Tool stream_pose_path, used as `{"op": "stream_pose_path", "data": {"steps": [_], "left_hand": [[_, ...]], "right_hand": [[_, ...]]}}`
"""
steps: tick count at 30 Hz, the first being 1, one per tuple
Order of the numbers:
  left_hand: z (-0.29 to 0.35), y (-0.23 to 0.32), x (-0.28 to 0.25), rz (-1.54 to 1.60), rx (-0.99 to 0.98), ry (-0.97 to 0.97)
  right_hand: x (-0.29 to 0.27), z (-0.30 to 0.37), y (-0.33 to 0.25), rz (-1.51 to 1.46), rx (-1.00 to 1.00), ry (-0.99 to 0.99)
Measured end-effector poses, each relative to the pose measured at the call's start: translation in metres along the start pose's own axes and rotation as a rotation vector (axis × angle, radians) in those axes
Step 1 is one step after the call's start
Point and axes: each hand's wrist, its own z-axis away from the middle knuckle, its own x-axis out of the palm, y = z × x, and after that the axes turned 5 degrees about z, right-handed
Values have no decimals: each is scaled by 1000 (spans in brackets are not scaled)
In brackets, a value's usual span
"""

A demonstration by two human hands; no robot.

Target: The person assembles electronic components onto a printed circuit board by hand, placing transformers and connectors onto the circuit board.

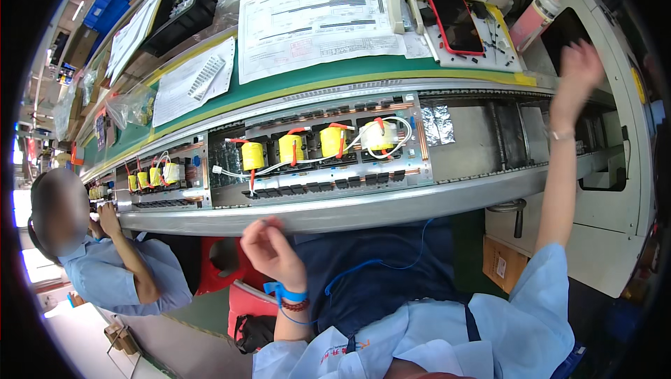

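My left hand [269, 245] hovers at the front rail [335, 213] of the conveyor, fingers loosely curled in and nothing seen in them. A blue wrist strap [284, 294] with a cord is round that wrist. My right hand [582, 68] is raised at the far right, by the machine's opening and right of a pink bottle [535, 21]; motion smears its fingers. On the conveyor between my arms lies a circuit board [321, 182] with black parts along its edges. Several yellow-wrapped coils [291, 148] stand on it, with red sleeves and a white cable [400, 147].
Left along the line sits another such board [168, 176], with a co-worker [133, 267] beside it. Behind the conveyor, a green bench [314, 70] bears paper sheets [314, 23], a red-cased phone [454, 19] and a black bin [185, 12]. The grey machine [594, 225] bounds the right.
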Motion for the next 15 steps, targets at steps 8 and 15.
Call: {"op": "stream_pose_path", "data": {"steps": [8,15], "left_hand": [[-44,-16,-23,-225,15,6],[-67,-25,-14,-716,41,-195]], "right_hand": [[-93,99,-39,145,-6,-17],[-80,156,-26,299,159,-107]]}}
